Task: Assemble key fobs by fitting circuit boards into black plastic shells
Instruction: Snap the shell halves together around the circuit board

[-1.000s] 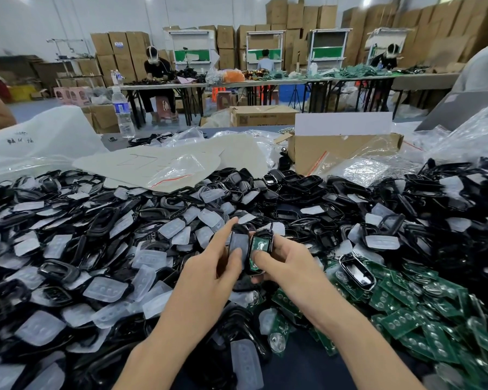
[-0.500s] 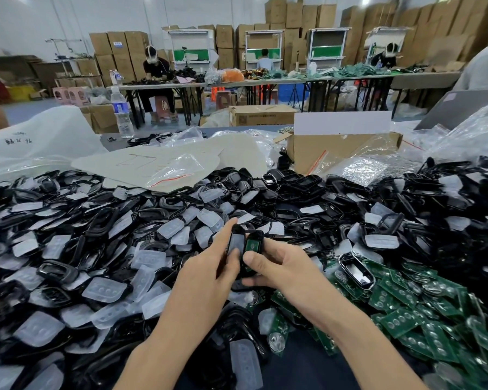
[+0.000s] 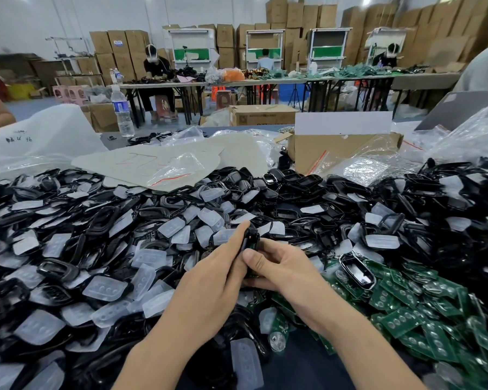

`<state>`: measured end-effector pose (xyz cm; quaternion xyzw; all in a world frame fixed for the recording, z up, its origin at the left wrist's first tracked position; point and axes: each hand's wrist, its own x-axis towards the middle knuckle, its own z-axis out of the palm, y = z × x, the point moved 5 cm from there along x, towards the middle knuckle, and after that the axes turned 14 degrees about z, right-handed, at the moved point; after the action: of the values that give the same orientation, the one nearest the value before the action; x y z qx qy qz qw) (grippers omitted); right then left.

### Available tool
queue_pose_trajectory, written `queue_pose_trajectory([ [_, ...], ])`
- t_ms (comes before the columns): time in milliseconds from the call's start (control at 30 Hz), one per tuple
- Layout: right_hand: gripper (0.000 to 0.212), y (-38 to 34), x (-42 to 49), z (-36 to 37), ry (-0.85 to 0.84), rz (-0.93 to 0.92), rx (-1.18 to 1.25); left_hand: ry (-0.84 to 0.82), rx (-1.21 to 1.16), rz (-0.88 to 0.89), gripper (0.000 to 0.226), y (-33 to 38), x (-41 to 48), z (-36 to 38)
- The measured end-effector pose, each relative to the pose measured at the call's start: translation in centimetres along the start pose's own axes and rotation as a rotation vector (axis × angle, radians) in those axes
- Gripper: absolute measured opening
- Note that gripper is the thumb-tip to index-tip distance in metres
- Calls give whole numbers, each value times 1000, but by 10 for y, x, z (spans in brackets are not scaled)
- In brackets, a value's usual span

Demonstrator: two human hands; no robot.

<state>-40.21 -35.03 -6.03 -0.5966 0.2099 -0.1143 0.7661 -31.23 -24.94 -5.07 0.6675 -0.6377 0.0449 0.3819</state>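
Between left hand [image 3: 217, 273] and right hand [image 3: 283, 267]: black shell [image 3: 250, 240], pinched.

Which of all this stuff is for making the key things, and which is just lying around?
For the job: key fob shell held in left hand and right hand; green circuit boards; black shells; clear button pads.
Lying about: water bottle; cardboard box; plastic bags.

Shell pile [image 3: 293, 198] glossy black; held shell [image 3: 251, 238] black, green inside; rubber pads [image 3: 104, 288] milky translucent white; circuit boards [image 3: 400, 322] green w/ silver circles; surface [image 3: 307, 367] dark navy; cardboard box [image 3: 335, 150] brown, white flap
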Motion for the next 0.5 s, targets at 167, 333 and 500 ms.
queue_pose_trajectory([
  [167,24,2,1,2,-23,7,57,-83,-70,-30,56,7,-2,-1],
  [333,29,0,3,-1,-17,9,190,-38,76,34,59,13,0,-1],
  [500,51,-3,2,-4,-21,40,462,204,190,143,31,18,5,-5],
])
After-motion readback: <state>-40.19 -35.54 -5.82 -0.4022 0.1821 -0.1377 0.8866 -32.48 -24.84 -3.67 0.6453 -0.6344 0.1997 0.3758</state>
